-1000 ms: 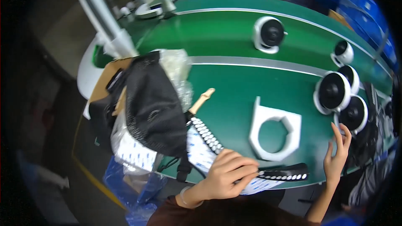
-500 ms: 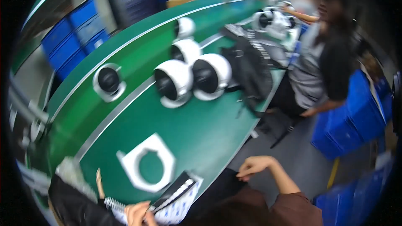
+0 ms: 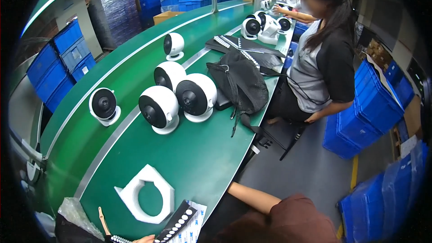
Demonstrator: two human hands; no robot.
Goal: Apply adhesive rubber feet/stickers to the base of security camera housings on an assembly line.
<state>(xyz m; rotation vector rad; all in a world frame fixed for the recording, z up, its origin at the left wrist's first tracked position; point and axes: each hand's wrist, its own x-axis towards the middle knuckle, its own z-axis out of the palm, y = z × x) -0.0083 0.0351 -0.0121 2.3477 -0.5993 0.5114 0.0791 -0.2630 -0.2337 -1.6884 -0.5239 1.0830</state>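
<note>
At the bottom edge, only the fingertips of the left hand (image 3: 145, 239) show, touching or just beside the end of a black strip with white round dots (image 3: 176, 222); the frame cuts off the rest, so whether its grip is wide, narrow or closed on the strip I cannot tell. The strip slants across the desk (image 3: 193, 153) near its front edge, overlapping a white sheet with blue print (image 3: 196, 220). The right forearm (image 3: 249, 197) reaches to the desk edge, where the right hand is hidden, its grip unseen. Just beyond the strip lies a white foam block with a round hole (image 3: 167, 198); to the left are a slim wooden tool (image 3: 102, 218) and a clear plastic bag (image 3: 74, 211). Farther up, three ball-shaped white devices with black faces (image 3: 196, 97) stand together beside a black mesh bag (image 3: 245, 85), with a co-worker (image 3: 315, 72) at the right.
</note>
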